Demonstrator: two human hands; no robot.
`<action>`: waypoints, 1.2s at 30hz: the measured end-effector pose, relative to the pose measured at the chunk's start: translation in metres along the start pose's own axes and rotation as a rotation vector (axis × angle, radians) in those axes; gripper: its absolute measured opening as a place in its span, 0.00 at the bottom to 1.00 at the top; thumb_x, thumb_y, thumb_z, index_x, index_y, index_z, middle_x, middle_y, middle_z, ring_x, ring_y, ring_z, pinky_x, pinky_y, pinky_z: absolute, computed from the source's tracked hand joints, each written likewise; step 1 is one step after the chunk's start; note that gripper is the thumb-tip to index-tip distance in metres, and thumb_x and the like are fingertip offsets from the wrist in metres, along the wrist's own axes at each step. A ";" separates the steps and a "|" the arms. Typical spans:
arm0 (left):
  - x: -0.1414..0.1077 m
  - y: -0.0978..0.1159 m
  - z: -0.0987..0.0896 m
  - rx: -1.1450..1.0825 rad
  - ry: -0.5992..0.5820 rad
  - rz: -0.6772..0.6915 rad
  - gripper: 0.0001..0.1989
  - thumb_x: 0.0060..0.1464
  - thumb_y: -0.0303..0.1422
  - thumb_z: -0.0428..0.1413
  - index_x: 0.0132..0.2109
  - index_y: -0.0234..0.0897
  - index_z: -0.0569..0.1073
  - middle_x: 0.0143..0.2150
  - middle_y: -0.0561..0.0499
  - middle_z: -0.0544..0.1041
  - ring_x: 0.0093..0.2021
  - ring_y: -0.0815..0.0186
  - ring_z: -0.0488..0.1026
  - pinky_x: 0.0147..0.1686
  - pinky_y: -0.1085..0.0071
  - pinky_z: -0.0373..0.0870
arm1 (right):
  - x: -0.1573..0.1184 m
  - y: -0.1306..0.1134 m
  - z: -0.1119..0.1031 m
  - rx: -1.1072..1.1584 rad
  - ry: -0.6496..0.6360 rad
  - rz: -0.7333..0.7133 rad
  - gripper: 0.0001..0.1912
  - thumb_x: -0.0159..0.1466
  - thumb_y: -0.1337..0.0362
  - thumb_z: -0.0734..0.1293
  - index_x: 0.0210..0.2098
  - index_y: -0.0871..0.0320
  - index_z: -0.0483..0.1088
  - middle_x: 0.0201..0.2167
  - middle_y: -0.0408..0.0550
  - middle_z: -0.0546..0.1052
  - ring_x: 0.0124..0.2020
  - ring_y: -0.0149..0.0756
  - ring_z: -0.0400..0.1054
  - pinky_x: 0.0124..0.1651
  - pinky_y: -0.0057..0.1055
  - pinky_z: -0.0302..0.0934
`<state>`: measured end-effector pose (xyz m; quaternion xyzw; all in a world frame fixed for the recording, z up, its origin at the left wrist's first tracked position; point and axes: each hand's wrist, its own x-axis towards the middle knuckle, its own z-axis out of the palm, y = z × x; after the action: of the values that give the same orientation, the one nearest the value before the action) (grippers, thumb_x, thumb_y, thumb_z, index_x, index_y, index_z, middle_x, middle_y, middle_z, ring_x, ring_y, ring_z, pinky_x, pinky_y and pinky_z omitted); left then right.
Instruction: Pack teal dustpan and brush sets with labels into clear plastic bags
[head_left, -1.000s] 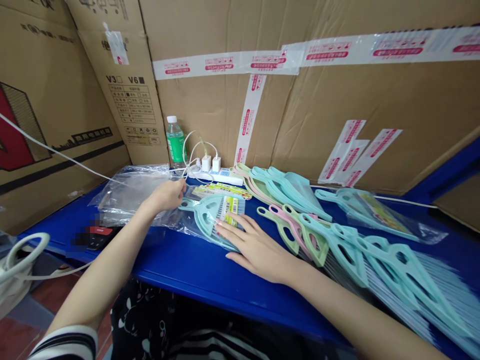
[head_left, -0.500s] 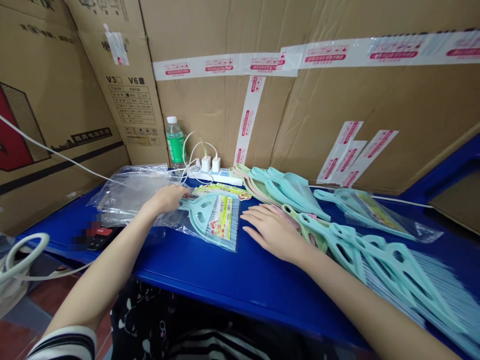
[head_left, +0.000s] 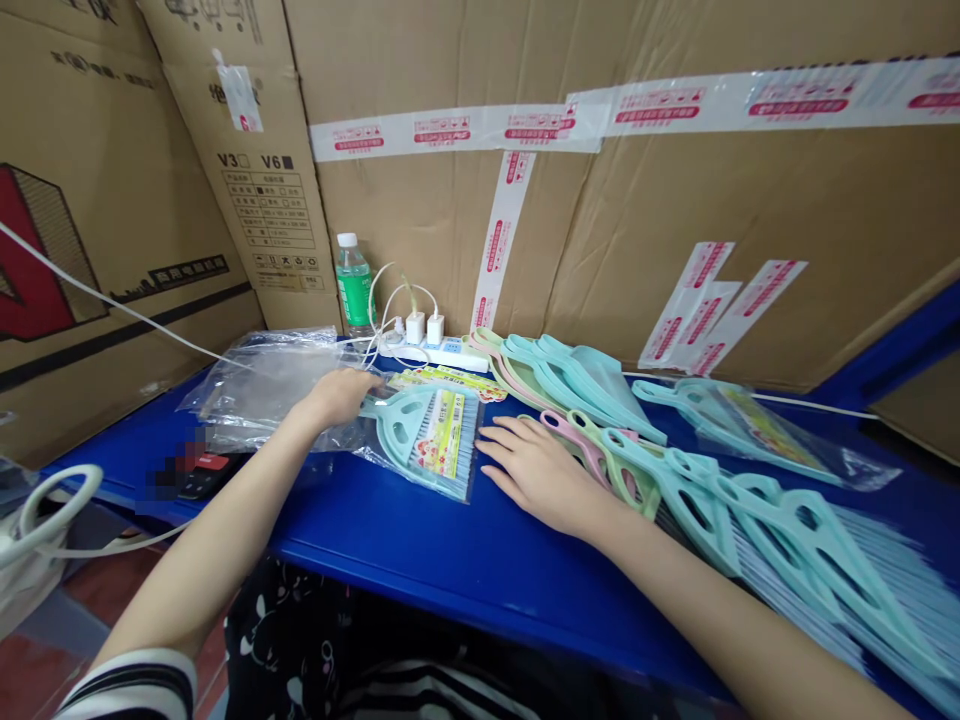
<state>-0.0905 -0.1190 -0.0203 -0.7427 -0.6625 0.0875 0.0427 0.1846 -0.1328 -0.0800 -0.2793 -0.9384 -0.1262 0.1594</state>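
In the head view, a light-blue hand brush [head_left: 401, 425] with a yellow printed card [head_left: 444, 432] lies in a clear plastic bag on the blue table. My left hand [head_left: 341, 398] is closed around its handle end, with the fingertips partly hidden. My right hand [head_left: 534, 468] rests with fingers spread, its fingertips at the bristle-side edge of the bag. Just beyond that hand are pink [head_left: 574, 435] and green handles. Several loose light-blue brushes [head_left: 682, 490] fan out along my right forearm. Light-blue dustpans [head_left: 577, 375] are stacked behind, and a bagged set [head_left: 735, 415] lies further right.
Clear plastic bags [head_left: 262, 385] are piled left of my left hand. More printed cards [head_left: 450, 378] lie before a power strip [head_left: 439, 352] with chargers and cables. A green-labelled bottle [head_left: 354, 285] stands against the cardboard [head_left: 420, 210]. A dark device [head_left: 206, 478] sits at the left edge.
My right hand has shifted slightly left, closer to the bagged brush, showing more of the pink handle. My left hand keeps its hold. The view has moved slightly.
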 end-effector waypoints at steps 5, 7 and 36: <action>0.001 -0.003 -0.002 0.019 0.048 -0.085 0.20 0.47 0.19 0.50 0.45 0.40 0.75 0.45 0.47 0.79 0.46 0.60 0.75 0.41 0.71 0.68 | 0.001 -0.001 -0.002 0.022 -0.036 0.013 0.16 0.67 0.65 0.59 0.48 0.62 0.74 0.48 0.55 0.77 0.52 0.48 0.67 0.51 0.47 0.63; 0.001 -0.004 -0.003 0.031 0.076 -0.116 0.19 0.46 0.19 0.50 0.44 0.40 0.75 0.44 0.47 0.79 0.46 0.59 0.75 0.40 0.71 0.68 | 0.000 0.000 -0.002 0.029 -0.047 0.015 0.16 0.67 0.66 0.59 0.48 0.62 0.74 0.48 0.56 0.77 0.53 0.48 0.67 0.52 0.47 0.63; 0.000 0.009 -0.004 0.043 0.074 -0.030 0.24 0.50 0.19 0.48 0.46 0.47 0.78 0.47 0.49 0.79 0.47 0.59 0.75 0.41 0.71 0.68 | 0.003 0.009 0.001 0.025 0.008 0.076 0.14 0.65 0.74 0.60 0.41 0.56 0.75 0.39 0.49 0.81 0.45 0.41 0.72 0.46 0.36 0.60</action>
<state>-0.0812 -0.1195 -0.0180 -0.7343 -0.6695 0.0736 0.0847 0.1872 -0.1235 -0.0788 -0.3122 -0.9280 -0.1095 0.1712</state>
